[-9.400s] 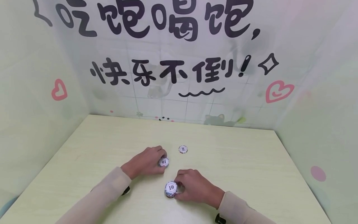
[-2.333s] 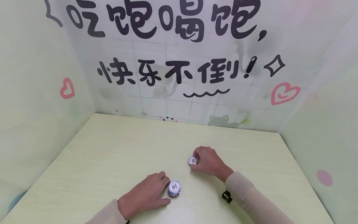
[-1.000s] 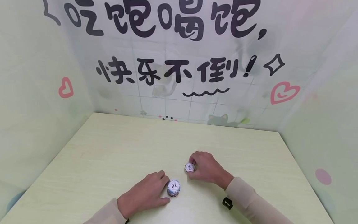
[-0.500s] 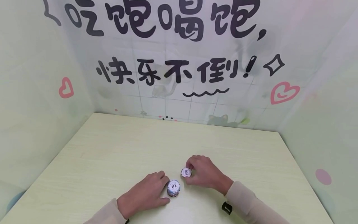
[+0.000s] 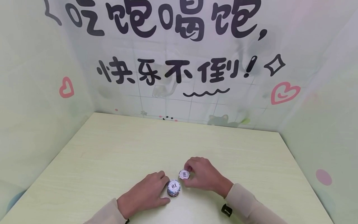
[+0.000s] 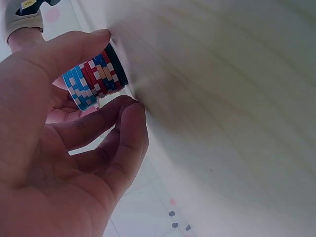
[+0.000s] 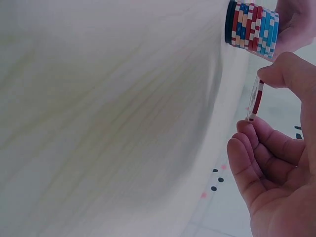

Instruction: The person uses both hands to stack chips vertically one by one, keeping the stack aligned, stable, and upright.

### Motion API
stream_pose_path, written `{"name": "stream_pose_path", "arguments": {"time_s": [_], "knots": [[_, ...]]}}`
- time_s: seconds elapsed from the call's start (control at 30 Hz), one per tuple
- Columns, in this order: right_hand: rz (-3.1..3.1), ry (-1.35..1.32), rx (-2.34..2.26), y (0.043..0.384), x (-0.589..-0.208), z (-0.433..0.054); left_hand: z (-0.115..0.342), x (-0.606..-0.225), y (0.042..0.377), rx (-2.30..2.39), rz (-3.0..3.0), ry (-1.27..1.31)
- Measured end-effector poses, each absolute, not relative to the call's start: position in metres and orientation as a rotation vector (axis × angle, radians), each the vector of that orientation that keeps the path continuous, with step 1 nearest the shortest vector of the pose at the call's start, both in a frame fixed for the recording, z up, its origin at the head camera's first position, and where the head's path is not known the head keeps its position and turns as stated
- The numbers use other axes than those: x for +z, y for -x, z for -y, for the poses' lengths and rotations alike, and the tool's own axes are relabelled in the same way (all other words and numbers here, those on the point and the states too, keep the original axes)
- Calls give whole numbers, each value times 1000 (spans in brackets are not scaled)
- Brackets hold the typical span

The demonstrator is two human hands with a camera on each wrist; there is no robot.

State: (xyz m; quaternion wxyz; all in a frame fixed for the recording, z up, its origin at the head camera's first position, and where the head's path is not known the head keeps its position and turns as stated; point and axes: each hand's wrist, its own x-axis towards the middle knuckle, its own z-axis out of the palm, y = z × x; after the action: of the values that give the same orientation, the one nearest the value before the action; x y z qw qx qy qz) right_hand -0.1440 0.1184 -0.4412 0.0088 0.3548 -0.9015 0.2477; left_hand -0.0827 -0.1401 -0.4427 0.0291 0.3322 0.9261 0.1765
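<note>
Thumb and fingers of my right hand (image 5: 207,175) pinch a single poker chip (image 5: 183,174) marked 100. In the right wrist view this chip (image 7: 256,101) shows a red and white edge between thumb and fingertips. Just left of it and nearer me stands a stack of poker chips (image 5: 173,187) topped by one marked 10. Blue, red, orange and black edges show on the stack (image 6: 94,79) in the left wrist view. My left hand (image 5: 144,194) rests beside the stack's left side, thumb and fingers spread apart, holding nothing.
The pale wooden table (image 5: 120,146) is bounded at the back by a printed white backdrop (image 5: 167,102) with dark lettering. Similar pale walls rise along its left and right edges. A black band (image 5: 227,210) shows at the right wrist.
Earlier my left hand held a 10 chip while the 100 chip lay farther back. Lately my right hand has brought the 100 chip left and nearer the stack; my left hand has stayed put.
</note>
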Motion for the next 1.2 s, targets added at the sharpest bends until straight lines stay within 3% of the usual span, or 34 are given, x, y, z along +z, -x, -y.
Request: {"name": "stream_pose_path", "arguments": {"time_s": [1.2], "knots": [[2741, -1340, 784, 123, -430, -102, 140, -444, 83, 546, -2893, -1061]]}}
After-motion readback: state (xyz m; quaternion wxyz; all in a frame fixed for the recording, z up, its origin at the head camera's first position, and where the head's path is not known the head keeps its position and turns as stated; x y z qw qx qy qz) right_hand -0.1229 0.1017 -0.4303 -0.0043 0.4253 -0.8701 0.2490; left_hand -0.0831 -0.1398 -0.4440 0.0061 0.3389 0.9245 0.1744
